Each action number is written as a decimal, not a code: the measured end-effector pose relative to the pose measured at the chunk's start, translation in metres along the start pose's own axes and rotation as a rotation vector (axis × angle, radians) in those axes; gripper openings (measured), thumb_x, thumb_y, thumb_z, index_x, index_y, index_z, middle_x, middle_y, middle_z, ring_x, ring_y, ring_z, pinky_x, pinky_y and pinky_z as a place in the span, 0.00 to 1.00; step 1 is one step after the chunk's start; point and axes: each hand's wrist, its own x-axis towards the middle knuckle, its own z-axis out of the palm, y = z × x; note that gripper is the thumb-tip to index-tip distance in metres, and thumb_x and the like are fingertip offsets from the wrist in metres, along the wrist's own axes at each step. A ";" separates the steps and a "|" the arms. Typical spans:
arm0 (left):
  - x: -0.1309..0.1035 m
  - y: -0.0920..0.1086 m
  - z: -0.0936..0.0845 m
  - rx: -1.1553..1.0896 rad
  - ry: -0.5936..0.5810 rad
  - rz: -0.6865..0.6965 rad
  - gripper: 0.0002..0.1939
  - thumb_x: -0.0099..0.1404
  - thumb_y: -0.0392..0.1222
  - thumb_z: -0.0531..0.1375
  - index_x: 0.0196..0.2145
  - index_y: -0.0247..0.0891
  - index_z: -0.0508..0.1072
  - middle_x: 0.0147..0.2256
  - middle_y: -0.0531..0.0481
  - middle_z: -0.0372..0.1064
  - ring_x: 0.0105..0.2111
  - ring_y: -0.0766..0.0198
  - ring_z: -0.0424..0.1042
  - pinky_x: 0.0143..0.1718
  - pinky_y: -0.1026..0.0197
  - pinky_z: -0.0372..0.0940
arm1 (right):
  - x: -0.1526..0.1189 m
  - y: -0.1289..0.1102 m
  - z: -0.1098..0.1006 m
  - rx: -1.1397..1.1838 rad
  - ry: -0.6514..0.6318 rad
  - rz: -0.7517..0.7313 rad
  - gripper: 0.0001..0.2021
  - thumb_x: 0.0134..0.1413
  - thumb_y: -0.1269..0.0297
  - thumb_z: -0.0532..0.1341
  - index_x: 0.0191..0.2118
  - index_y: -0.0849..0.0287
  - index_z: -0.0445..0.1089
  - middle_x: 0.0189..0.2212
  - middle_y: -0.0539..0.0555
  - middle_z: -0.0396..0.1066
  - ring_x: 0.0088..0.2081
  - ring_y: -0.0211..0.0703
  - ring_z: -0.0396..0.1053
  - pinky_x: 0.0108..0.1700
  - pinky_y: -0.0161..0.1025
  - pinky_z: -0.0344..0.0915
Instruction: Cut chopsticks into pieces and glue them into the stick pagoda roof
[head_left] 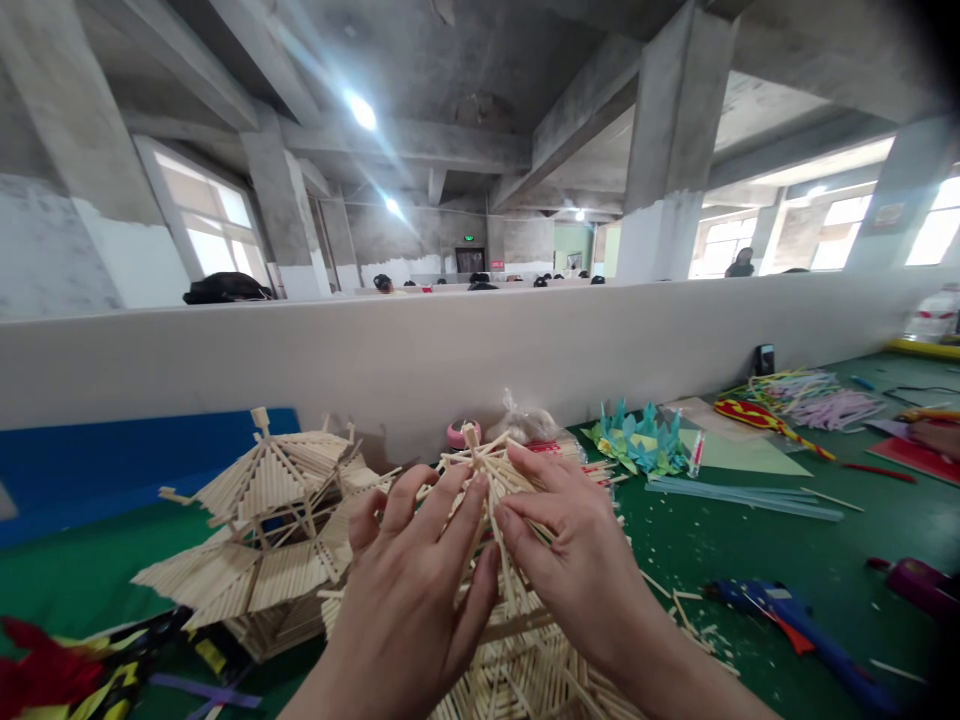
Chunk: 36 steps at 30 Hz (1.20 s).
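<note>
Evidently, the step in hand is work on the upper roof of a pale wooden, tiered stick model (517,588), placed directly in front of me at my side of the green-topped bench (825,560). I judge it to be the seating or aligning of single sticks by fingertip. The next move would call for light, even pressure near the peak, since a hard push could spring a thin rib loose.

State of hands: my left hand (424,580) is part-curled, fingers loosely spread, tips at the ribs below the peak, thumb standing apart from them. My right hand (581,535) is part-curled opposite, thumb and forefinger at the ribs. Whether either pinches a stick, I cannot tell.

Condition of the model: thin ribs radiate downward from a blunt knob (471,437) at the top. Gaps show between the ribs; dense rows of sticks lie lower down. My hands hide much of the roof, and the base is out of view. To the left stands a similar pale wooden pagoda-shaped model (259,480) with closely laid roof panels. A blue-and-red glue gun (772,605) lies to the right.
</note>
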 end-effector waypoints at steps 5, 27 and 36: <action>0.000 0.002 0.000 -0.055 0.022 -0.036 0.19 0.59 0.43 0.51 0.47 0.34 0.67 0.47 0.42 0.66 0.48 0.45 0.57 0.45 0.41 0.53 | 0.000 0.000 0.000 -0.015 0.000 0.000 0.13 0.54 0.64 0.51 0.24 0.53 0.70 0.52 0.48 0.61 0.54 0.43 0.54 0.52 0.47 0.49; -0.002 -0.001 0.000 0.019 -0.029 0.009 0.21 0.58 0.42 0.51 0.49 0.35 0.64 0.48 0.42 0.63 0.49 0.46 0.54 0.45 0.43 0.52 | 0.002 -0.001 -0.001 -0.012 -0.009 0.002 0.13 0.54 0.64 0.51 0.23 0.54 0.69 0.52 0.50 0.62 0.53 0.44 0.55 0.52 0.48 0.50; -0.002 -0.001 0.000 -0.004 -0.047 -0.009 0.21 0.59 0.41 0.51 0.50 0.36 0.63 0.50 0.42 0.62 0.50 0.47 0.54 0.46 0.43 0.51 | -0.001 -0.005 -0.008 0.012 -0.036 -0.010 0.13 0.54 0.67 0.50 0.27 0.56 0.71 0.52 0.53 0.61 0.54 0.44 0.54 0.54 0.48 0.49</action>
